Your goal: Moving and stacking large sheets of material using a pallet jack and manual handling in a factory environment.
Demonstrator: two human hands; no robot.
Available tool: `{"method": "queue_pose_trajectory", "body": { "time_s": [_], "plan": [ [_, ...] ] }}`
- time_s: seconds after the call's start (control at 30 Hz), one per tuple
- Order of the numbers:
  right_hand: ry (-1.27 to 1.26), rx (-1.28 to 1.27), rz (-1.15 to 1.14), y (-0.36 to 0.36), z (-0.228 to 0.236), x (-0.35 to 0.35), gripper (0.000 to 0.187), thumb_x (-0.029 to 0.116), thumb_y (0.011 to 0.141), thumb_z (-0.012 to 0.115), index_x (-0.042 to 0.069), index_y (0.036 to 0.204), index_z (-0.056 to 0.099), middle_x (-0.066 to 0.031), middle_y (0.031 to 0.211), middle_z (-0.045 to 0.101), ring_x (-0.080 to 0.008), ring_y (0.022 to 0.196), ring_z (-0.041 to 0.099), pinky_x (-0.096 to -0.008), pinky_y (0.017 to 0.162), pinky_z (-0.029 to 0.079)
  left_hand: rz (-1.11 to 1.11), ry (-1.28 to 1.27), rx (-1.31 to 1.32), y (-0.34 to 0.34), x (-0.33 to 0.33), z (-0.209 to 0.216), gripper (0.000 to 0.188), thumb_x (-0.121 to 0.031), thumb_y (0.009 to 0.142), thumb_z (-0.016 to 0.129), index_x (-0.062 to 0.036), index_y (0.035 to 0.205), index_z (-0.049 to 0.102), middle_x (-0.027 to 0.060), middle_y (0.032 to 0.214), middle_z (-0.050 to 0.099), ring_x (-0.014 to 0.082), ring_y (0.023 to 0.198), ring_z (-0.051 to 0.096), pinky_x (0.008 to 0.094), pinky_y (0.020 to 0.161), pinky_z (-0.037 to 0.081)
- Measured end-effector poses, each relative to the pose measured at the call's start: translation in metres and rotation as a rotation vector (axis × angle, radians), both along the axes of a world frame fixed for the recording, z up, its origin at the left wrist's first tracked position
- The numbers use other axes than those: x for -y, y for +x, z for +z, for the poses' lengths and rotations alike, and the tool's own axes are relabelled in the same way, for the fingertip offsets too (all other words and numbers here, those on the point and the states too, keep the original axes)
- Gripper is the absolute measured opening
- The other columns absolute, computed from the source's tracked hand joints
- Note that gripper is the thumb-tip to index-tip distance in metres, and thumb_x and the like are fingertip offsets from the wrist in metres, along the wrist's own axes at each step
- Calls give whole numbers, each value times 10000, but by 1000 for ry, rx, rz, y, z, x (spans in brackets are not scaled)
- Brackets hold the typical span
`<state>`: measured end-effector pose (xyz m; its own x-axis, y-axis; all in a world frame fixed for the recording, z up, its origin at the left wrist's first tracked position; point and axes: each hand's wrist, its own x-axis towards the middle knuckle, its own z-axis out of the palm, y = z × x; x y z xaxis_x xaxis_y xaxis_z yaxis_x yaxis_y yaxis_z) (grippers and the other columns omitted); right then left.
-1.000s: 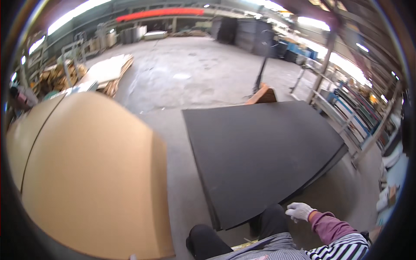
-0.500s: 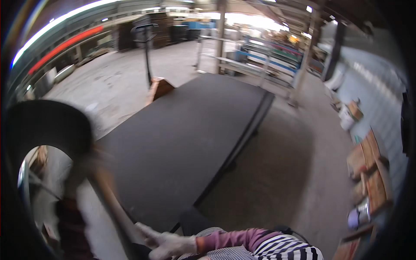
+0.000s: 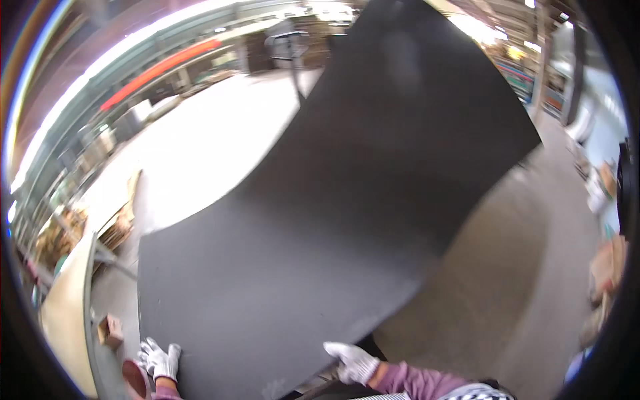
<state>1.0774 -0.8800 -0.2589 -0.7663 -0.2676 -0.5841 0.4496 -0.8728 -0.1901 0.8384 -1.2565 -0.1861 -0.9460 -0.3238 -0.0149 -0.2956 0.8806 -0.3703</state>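
A large, thin black sheet (image 3: 267,287) spreads in front of me, its far part bowed upward in a high curve. My left hand (image 3: 159,360), in a white knit glove, rests at the sheet's near left edge with its fingers spread. On the near right edge is my right hand (image 3: 353,363), gloved alike. Its thumb side lies over the sheet's edge, and the other fingers are partly hidden. What lies beneath the sheet is mostly covered.
A pale board (image 3: 70,320) stands at the left beside a small brown block (image 3: 110,331). A dark handle on a post (image 3: 290,57) rises beyond the sheet. Cardboard boxes (image 3: 608,263) line the right wall, past the concrete floor (image 3: 493,267).
The sheet's raised, curled part at my left has swung down, and its far part now bows upward. My left hand has come down to its edge; my right hand has moved right.
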Motion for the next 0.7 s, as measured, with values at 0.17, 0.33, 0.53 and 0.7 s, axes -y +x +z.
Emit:
{"method": "queue_pose_trajectory", "body": {
  "time_s": [0.17, 0.33, 0.53, 0.7],
  "plan": [
    [-211, -77, -118, 42, -40, 59, 468, 370, 996, 451, 65, 1348, 499, -150, 1289, 593, -336, 1212, 528, -504, 1002, 441, -389, -61, -91, -60, 184, -49, 260, -284, 829, 606, -63, 933, 696, 156, 834, 692, 275, 817, 689, 452, 782, 525],
    [232, 141, -386, -16, -41, -52, 333, 121, 932, 463, -87, 1185, 523, -190, 1191, 594, -335, 1080, 609, -455, 982, 491, 32, 1084, -57, -70, 4, -81, 356, -275, 782, 686, 41, 945, 682, 129, 823, 690, 225, 744, 661, 378, 698, 538],
    [770, 294, -792, -58, -210, -190, 384, 251, 916, 599, 10, 1214, 574, -117, 1158, 611, -279, 1003, 612, -448, 879, 500, -86, 1863, 210, -47, -123, -139, 771, -50, 686, 736, 47, 1367, 387, 166, 1170, 584, 277, 1065, 574, 364, 941, 472],
    [787, 640, -630, -94, -237, -207, 369, 288, 939, 567, 54, 1225, 581, -90, 1161, 620, -255, 948, 614, -401, 780, 503, -169, 1539, 161, -110, -147, -152, 910, -147, 682, 732, 20, 1457, 284, 245, 1342, 496, 337, 1218, 516, 380, 992, 450]
  ]
}}
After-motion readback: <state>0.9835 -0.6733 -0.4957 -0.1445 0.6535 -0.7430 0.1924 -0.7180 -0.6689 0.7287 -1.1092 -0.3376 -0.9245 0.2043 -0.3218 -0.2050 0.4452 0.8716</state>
